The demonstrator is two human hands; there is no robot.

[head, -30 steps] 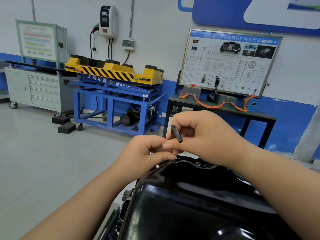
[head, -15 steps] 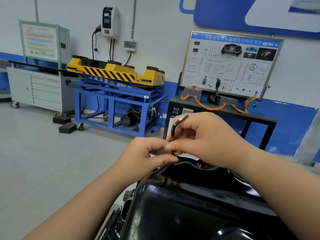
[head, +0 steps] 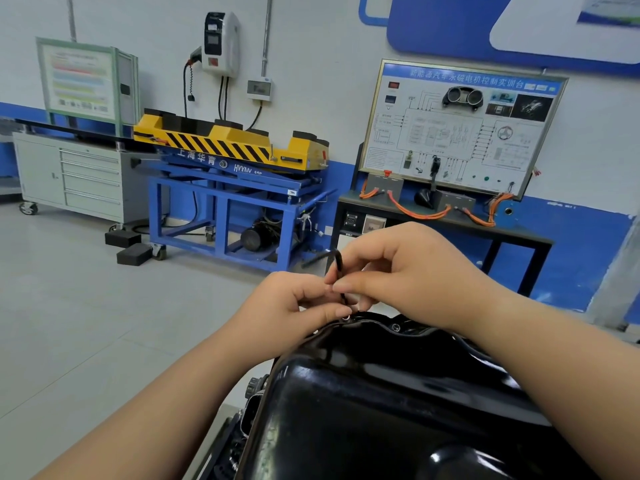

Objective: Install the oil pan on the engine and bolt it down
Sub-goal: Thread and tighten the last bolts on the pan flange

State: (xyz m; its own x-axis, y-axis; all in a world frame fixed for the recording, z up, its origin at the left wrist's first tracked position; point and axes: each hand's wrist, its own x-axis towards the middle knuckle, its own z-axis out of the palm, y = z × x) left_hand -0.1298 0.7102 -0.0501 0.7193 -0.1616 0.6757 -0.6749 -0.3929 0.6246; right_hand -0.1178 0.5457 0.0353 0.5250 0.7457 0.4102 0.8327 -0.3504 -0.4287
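Hex key (head: 338,265) has swung left, mid-frame; left hand (head: 294,301) and right hand (head: 412,271) pinch it, tip hidden at oil pan (head: 381,410).

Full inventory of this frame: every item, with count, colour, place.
oil pan: 1, glossy black, bottom centre
flange bolts: 2 visible, silver, pan's far rim
hex key: 1, black, upright over the left bolt, between the hands
lift table: 1, yellow-black top, blue frame, centre left
tool cabinet: 1, grey, far left
display board: 1, green-framed, above cabinet
wall charger: 1, white, wall above lift table
training board: 1, white panel, black stand, right of centre
cables: several, orange, below training board
blocks: 2, black, floor by lift table
left hand: fingers curled at key's lower shaft
right hand: pinches key near its bend
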